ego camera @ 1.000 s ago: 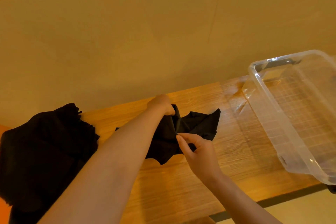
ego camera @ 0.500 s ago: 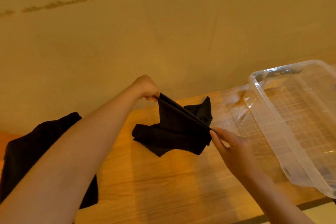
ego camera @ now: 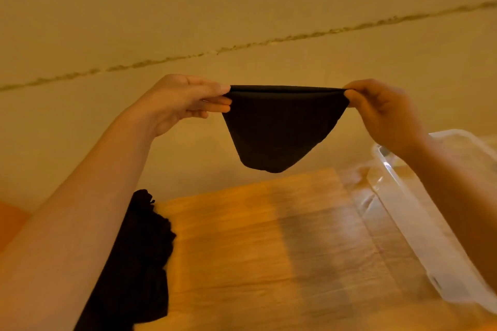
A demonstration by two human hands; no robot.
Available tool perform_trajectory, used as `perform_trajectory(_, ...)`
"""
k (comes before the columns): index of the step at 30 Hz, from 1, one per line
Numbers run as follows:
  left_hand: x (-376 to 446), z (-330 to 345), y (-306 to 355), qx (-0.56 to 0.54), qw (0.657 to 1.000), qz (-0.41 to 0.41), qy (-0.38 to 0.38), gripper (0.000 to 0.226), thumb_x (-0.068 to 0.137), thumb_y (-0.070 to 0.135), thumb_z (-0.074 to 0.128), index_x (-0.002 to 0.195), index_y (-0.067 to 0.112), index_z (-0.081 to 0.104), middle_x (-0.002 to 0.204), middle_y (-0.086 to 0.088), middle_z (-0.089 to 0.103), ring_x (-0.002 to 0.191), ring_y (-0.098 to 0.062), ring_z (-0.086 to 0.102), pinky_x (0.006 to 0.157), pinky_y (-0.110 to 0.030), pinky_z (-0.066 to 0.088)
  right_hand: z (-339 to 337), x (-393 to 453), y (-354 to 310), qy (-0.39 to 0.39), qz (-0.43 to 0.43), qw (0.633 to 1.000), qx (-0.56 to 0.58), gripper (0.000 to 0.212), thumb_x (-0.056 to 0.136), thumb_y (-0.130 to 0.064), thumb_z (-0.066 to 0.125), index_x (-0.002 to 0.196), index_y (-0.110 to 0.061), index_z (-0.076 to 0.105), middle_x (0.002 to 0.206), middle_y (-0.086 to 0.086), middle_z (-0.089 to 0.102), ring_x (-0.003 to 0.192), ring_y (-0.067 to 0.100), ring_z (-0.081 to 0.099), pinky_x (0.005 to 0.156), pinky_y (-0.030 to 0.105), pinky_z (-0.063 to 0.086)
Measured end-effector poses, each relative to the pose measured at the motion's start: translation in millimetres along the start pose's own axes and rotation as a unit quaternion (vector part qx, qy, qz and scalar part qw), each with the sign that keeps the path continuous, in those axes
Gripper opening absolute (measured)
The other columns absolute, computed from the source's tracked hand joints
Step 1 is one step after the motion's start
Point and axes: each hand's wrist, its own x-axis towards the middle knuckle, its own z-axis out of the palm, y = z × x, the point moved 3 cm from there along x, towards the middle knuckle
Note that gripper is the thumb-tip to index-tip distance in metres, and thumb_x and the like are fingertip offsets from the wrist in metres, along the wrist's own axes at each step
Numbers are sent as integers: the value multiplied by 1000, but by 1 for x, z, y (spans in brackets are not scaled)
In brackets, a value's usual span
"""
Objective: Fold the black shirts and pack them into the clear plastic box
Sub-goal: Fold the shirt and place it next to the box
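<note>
The garment held up at twelve o'clock is plain black, with no print showing. The heap of clothes at seven o'clock is the same unpatterned black. The tabletop is warm orange-brown with a lengthwise wood grain. The plastic box at three o'clock is clear and colourless. The wall is dull yellow-tan, crossed by a darker, blotchy olive line.

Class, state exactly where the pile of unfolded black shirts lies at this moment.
In the head view, the pile of black shirts lies on the left side of the wooden table, partly behind the left forearm, opposite the clear plastic box on the right.
</note>
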Motion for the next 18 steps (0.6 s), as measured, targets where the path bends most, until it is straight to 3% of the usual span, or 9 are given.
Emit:
perform_trajectory(2,-10,-7,0,22,1000,18,-6,32,77,23,74,106,10,69,95,-3,75,90,-14,72,71,-21,52,-1,4,-5,-25,2,1000,5,15,98,-16,54,98,-28,62,85,-1,67,82,-5,64,74,8,46)
perform_trajectory(5,-12,-14,-6,62,997,26,32,28,79,17,75,103,6,67,84,-6,75,78,-16,73,59,-21,49,4,9,-9,-74,12,997,-7,14,98,-16,52,99,-25,63,89,7,69,84,13,67,80,24,51)
perform_trajectory(10,6,-17,-23,108,987,1,116,23,80,23,77,97,10,68,71,-1,72,51,-7,61,53,-21,40,29,24,0,-150,62,987,2,20,98,-14,52,89,-26,63,83,-4,67,78,15,67,86,40,55)
perform_trajectory(14,21,-15,-43,112,980,-16,163,26,78,26,79,98,11,69,83,-2,69,63,-10,60,58,-23,42,45,35,10,-175,92,980,-13,17,99,-16,52,97,-18,68,87,-5,67,90,20,66,91,46,53)
perform_trajectory(18,15,-11,-54,94,968,19,230,25,79,28,78,99,15,71,92,1,64,83,-11,57,73,-24,42,43,31,6,-118,97,988,1,21,97,-20,55,109,-12,70,96,-2,67,92,17,65,92,37,52)
